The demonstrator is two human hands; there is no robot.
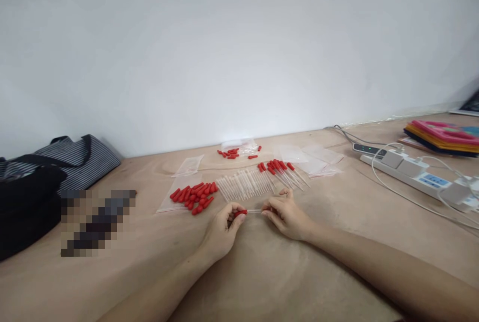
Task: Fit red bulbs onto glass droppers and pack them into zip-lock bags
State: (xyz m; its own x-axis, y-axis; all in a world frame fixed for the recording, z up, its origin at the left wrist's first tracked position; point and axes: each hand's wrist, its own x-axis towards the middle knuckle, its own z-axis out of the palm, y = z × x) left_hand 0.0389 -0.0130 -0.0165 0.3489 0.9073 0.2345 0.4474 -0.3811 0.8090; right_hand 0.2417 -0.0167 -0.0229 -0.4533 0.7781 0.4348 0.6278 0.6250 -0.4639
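My left hand is closed around a red rubber bulb. From the bulb a thin clear glass tube runs across to my right hand, whose thumb and fingers pinch its other end. Bulb and tube meet in line; how far one sits inside the other is hidden. Just beyond my hands lies a row of loose clear tubes. To its left is a heap of red bulbs, partly on a plastic bag. Right of the row, several droppers with red bulbs lie together.
Flat clear bags lie at the back right, and small red bulbs near the wall. A white power strip with cables and stacked coloured sheets are at right. A striped bag stands at left, near a blurred-out patch.
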